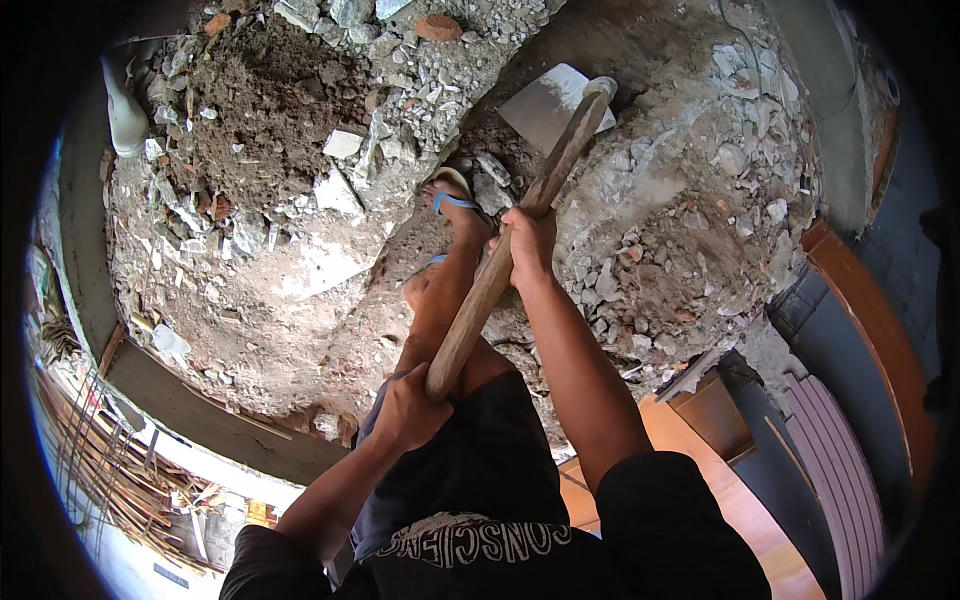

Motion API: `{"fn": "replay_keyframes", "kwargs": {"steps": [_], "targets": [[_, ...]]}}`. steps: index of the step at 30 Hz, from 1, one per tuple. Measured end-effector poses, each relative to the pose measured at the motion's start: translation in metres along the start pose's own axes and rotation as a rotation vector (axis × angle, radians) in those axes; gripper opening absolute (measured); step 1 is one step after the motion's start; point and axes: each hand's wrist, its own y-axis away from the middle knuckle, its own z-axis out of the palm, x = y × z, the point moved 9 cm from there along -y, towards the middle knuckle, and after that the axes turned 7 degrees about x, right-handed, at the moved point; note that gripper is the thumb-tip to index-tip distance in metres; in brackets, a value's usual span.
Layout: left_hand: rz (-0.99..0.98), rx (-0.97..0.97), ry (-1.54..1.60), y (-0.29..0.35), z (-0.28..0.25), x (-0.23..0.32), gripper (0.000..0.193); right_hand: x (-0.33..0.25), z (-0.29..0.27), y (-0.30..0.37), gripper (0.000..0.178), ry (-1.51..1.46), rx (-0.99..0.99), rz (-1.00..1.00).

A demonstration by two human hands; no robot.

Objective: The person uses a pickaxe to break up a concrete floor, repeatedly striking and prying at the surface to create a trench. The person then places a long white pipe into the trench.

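Observation:
Both of my hands grip the thick wooden handle of a hoe (489, 283), which slants from my lap up toward the far right. My left hand (409, 408) is wrapped round the butt end near my thigh. Farther up the shaft, my right hand (529, 245) closes round it about midway. At the far end, the broad metal blade (545, 108) is fixed by a ring and lies low over brown soil in a dug hollow. Part of the blade is hidden behind the handle. Pale rubble lies close to the blade and my feet.
My feet, in blue-strapped sandals (455, 200), stand beside a raised bank of soil and broken concrete (270, 130). More rubble (650, 290) is heaped at the right. A white pipe (124, 115) stands far left. Wood strips (110, 450) lie at lower left, corrugated pinkish panels (835, 470) at lower right.

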Motion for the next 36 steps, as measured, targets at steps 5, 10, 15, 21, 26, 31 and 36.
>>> {"fn": "replay_keyframes", "kwargs": {"steps": [5, 10, 15, 21, 26, 31, 36], "targets": [[0.057, 0.075, 0.263, -0.064, 0.053, 0.021, 0.038, -0.085, -0.005, -0.036, 0.035, 0.061, 0.004, -0.270], [-0.127, -0.006, 0.413, -0.043, 0.089, 0.002, 0.043, -0.067, -0.001, -0.026, 0.037, 0.295, -0.029, -0.360], [-0.225, -0.033, 0.308, 0.003, 0.072, -0.026, 0.044, -0.016, -0.003, 0.001, 0.029, 0.293, 0.006, -0.245], [-0.256, -0.060, 0.285, 0.027, 0.062, -0.040, 0.046, 0.022, -0.004, 0.012, 0.033, 0.334, -0.026, -0.150], [-0.201, -0.102, 0.244, 0.033, 0.038, -0.006, 0.049, 0.018, -0.011, -0.001, 0.017, 0.189, -0.111, -0.010], [-0.191, -0.361, 0.592, 0.032, 0.046, 0.072, 0.065, -0.017, -0.028, -0.013, 0.029, 0.312, -0.168, 0.150], [-0.316, -0.268, 0.584, 0.049, 0.013, 0.076, 0.083, -0.008, -0.022, -0.002, 0.034, 0.175, -0.158, 0.178]]}}
